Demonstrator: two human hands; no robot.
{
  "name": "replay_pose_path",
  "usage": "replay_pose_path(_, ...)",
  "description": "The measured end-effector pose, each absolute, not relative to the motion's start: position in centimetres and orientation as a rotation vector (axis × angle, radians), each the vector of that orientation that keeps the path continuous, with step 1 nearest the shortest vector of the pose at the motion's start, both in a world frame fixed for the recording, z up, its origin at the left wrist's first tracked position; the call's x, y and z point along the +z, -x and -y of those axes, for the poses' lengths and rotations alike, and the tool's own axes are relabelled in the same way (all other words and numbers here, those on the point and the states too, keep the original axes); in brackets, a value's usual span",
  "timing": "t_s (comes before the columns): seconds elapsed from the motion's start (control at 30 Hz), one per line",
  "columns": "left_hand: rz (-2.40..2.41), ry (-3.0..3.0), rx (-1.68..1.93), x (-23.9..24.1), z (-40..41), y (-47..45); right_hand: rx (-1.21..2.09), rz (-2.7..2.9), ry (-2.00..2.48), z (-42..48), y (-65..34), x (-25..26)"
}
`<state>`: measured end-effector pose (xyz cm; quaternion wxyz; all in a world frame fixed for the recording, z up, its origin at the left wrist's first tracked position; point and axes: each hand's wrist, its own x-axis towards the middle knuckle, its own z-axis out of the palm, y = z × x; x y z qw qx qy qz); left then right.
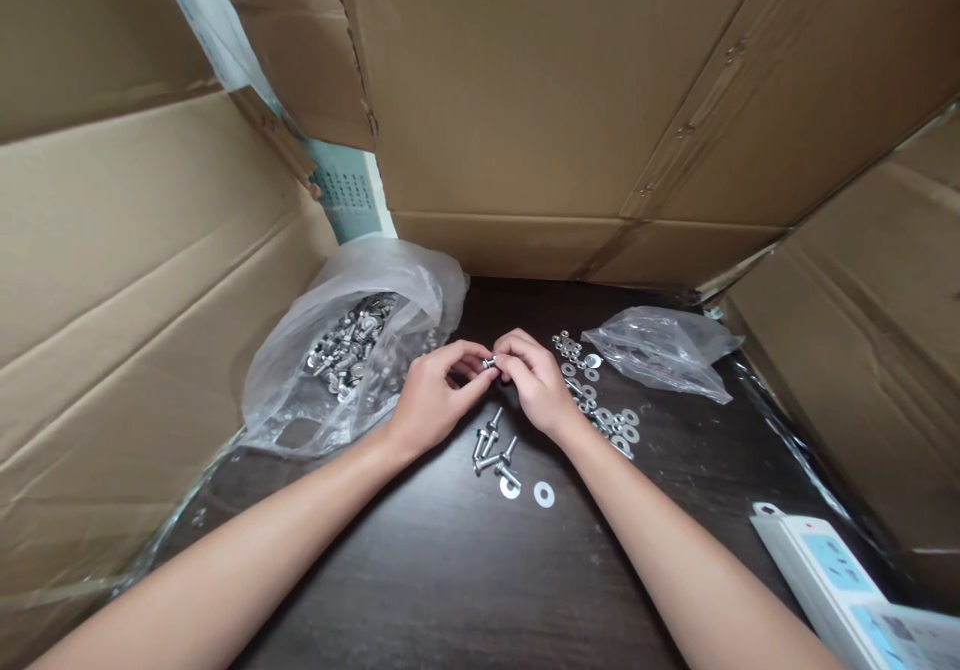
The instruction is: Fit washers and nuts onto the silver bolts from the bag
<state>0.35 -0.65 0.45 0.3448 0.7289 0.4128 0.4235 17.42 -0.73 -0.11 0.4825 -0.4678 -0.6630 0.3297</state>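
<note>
Between my two hands, above the middle of the dark table, is a small metal bolt [488, 362]. My left hand [442, 390] pinches it from the left with thumb and forefinger. From the right, the fingertips of my right hand [531, 380] close on its other end; whether a nut or washer is there is hidden by the fingers. Several bolts [491, 440] with nuts on them lie in a small group just below my hands. Two flat washers are near them, one partly under a bolt and one loose washer [544, 494] to its right.
An open clear plastic bag [277, 390] full of bolts [352, 345] stands at the left. Right of my hands lie scattered nuts, washers [630, 417] and bolts, beside a crumpled plastic bag [667, 350]. A white power strip [817, 570] sits front right. Cardboard walls [570, 90] surround the table.
</note>
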Motion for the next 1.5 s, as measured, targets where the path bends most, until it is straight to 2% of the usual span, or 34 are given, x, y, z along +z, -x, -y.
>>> replay_pose_path(0.97, -1.117, -1.884, 1.126, 0.76, 0.73, -0.46, 0.694, 1.654, 1.149, 0.99, -16.97, 0.07)
replay_pose_path(1.5, -1.088, -1.909, 1.089, 0.57, 0.81, -0.38, 0.775, 1.601, 1.125, 0.79, -17.21, -0.19)
